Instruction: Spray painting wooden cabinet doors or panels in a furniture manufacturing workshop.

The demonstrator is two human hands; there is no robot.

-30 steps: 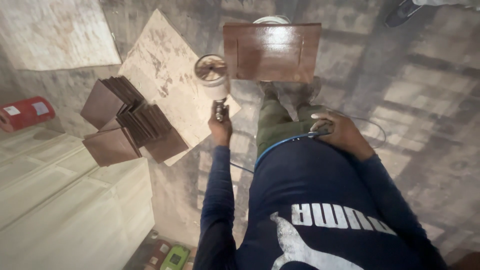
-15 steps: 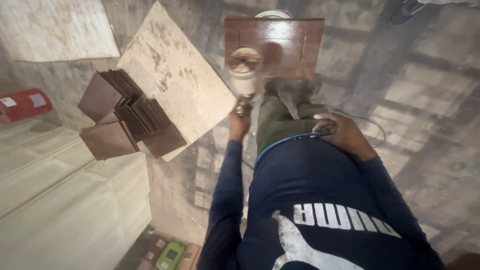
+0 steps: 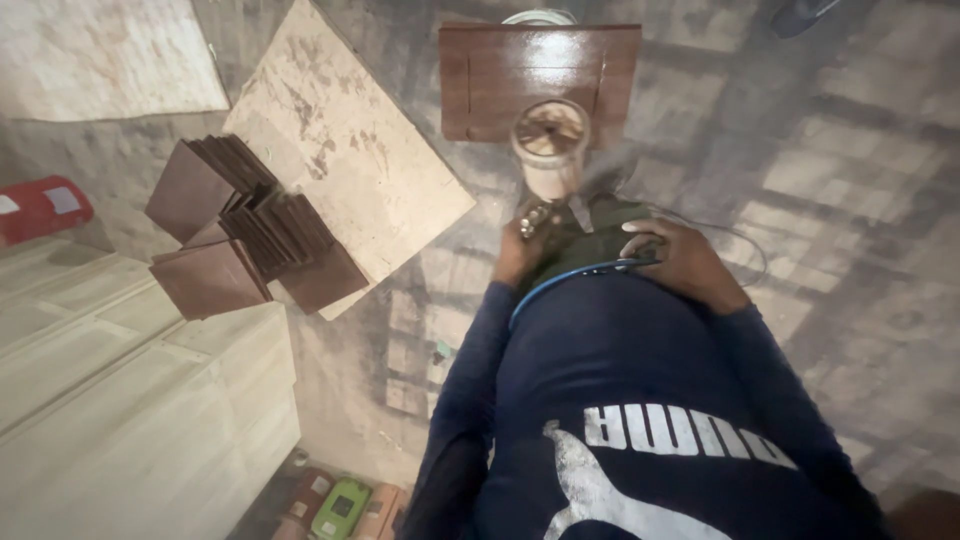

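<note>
The person's left hand (image 3: 520, 252) sits just below the middle of the frame, fingers clenched round the grip of a spray gun (image 3: 545, 212). The gun's open, pale cup (image 3: 548, 148) stands upright above the fist and overlaps the lower edge of a glossy brown panel (image 3: 540, 72) at the top centre. That panel lies flat on a round white container (image 3: 540, 16), of which only a sliver of rim shows behind it. The right hand (image 3: 682, 262), right of centre, rests on the green-trousered knee (image 3: 590, 245) with its fingers curled over a blue hose (image 3: 570, 278). The hose arcs across the lap towards the gun, and how firmly they pinch it cannot be told. A thin dark cable (image 3: 745, 255) loops on the floor to the right of that hand. At mid-left, a fanned stack of smaller brown panels (image 3: 250, 230) rests partly on a stained plywood sheet (image 3: 345, 150), well apart from the gun. Pale boards (image 3: 130, 400) fill the lower left, a red object (image 3: 40, 208) lies at the left edge and a green gadget (image 3: 342, 508) at the bottom. With the gun near the wet-looking panel, the step in hand appears to be coating its surface. A further pass would call for a level gun so the open cup does not spill, and for the hose to stay off the fresh face.
</note>
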